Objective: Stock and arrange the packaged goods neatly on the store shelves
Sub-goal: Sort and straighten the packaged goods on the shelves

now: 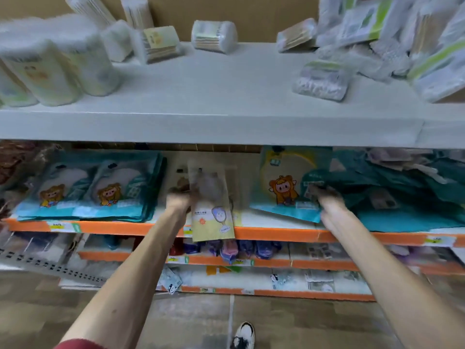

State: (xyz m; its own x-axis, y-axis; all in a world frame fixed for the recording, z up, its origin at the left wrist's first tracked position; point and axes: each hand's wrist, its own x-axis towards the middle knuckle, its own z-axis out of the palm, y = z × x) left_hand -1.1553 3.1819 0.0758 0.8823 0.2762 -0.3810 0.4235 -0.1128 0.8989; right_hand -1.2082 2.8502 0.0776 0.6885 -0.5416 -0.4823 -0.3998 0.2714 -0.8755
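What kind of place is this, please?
Probably a shop aisle: tiered shelves with orange front rails, price tags on them, and stacks of identical teal packets; the left hand holds a beige packet.

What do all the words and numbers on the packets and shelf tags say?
Nothing here can be read.
Tall beige paper packet in the left hand: small dark print, too blurred.
Yellow price tags on the orange shelf edge: too small.
Flat teal packets with a cartoon bear: white labels, blurred.
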